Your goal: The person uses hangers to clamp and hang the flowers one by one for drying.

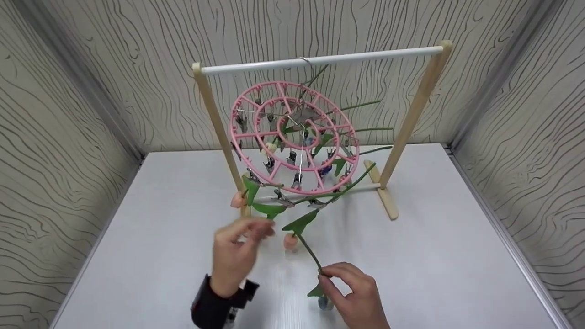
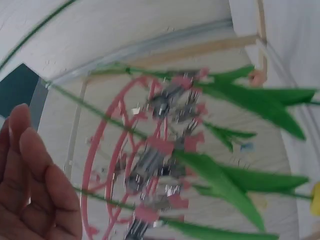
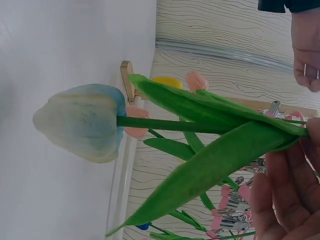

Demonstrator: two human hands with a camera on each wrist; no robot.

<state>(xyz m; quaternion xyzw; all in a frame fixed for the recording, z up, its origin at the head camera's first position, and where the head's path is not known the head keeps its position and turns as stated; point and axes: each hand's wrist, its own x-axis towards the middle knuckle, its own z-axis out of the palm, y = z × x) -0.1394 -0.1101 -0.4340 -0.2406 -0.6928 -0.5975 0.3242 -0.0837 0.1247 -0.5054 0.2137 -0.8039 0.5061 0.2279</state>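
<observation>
My right hand (image 1: 354, 292) pinches the green stem of an artificial tulip, leafy and hanging head down, with a pale blue-white bloom (image 3: 77, 124). Behind it hangs a pink round clip hanger (image 1: 244, 135) with several metal clips. Stems of other tulips sit in some clips. Close to the front edge of the hanger, my left hand (image 1: 233, 256) is raised just below a green leaf (image 1: 268, 209). In the left wrist view its fingers (image 2: 62, 200) are loosely bent with nothing seen between them. A peach tulip (image 1: 290, 241) hangs to its right, another peach tulip (image 1: 238, 199) above it.
A wooden stand (image 1: 416, 109) with a white top rail (image 1: 365, 57) carries the hanger on a hook. Its feet rest on a white table (image 1: 438, 237). Wood-patterned panels (image 1: 502, 91) close in the back and both sides. Green stems stick out to the hanger's right.
</observation>
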